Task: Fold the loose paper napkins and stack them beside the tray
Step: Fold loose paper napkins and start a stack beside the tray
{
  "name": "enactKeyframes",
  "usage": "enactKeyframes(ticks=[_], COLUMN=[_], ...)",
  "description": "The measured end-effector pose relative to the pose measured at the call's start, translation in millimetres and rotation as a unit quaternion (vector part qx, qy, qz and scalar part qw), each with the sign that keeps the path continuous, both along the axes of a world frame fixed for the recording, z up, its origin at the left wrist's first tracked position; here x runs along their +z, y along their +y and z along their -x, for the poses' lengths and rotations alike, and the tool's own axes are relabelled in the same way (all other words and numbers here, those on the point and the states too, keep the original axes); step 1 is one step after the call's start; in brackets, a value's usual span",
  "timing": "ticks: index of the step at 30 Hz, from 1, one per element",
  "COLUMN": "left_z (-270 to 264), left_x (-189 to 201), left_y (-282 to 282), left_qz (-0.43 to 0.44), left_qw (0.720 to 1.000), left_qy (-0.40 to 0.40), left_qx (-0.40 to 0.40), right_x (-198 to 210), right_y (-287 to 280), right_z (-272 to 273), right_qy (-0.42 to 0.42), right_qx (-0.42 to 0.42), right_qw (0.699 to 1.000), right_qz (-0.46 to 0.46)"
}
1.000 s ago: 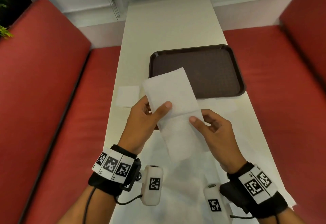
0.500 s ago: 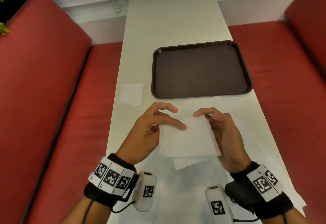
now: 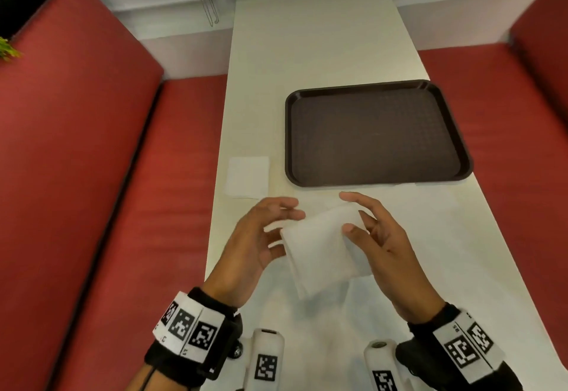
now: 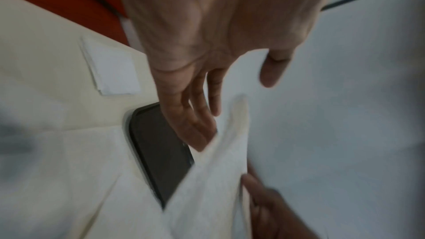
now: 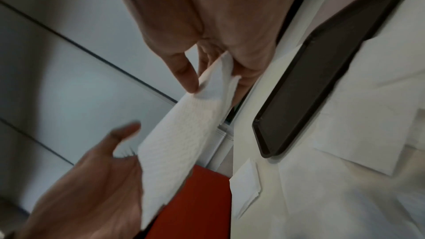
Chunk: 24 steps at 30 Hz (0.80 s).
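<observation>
A second ago the napkin [image 3: 319, 249] was a long strip stretched between both hands over the tray; now it is doubled over into a smaller, thicker rectangle and held in the air below the near edge of the tray [image 3: 376, 132]. The right hand [image 3: 387, 249] has it: in the right wrist view the thumb [image 5: 184, 72] and the fingers behind it pinch one edge of the folded paper, so the sheet hangs out from that hand toward the other. The left hand [image 3: 261, 237] has let go; its fingers are spread and relaxed, the palm turned toward the free side of the napkin, very close to it, though whether the fingertips touch the paper I cannot tell. This reads as a fold just finished and the sheet being passed or squared up. Ahead of the left hand and a little to its outer side lies the small stack [image 3: 247, 177] of folded napkins, flat on the table [image 3: 322, 37] just beside the tray's left edge, and that is likely where this one goes next. Under and around both hands more unfolded napkins [image 3: 430, 237] lie spread on the table, so much of the job seems left. The paper is limp, so a one-edge pinch could let the fold fall open.
</observation>
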State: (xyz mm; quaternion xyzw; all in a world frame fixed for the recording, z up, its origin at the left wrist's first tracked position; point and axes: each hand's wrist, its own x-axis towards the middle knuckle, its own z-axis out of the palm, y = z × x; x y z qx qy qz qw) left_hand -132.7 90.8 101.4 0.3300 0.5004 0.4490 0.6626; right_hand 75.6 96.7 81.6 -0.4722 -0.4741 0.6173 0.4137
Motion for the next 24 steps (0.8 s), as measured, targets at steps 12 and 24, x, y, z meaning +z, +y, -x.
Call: enactKeyframes(ticks=[12, 24], left_z=[-11, 112], left_x=[-23, -97], left_y=[5, 136], left_qz=[0.029, 0.08], left_qw=[0.991, 0.945], left_qy=[0.126, 0.3], left_qx=[-0.027, 0.102], right_x=[-18, -63], right_y=[2, 9], right_z=[30, -12], right_qy=[0.003, -0.099], right_qx=[-0.06, -0.144], right_qw=[0.998, 0.982], right_qz=[0.005, 0.065])
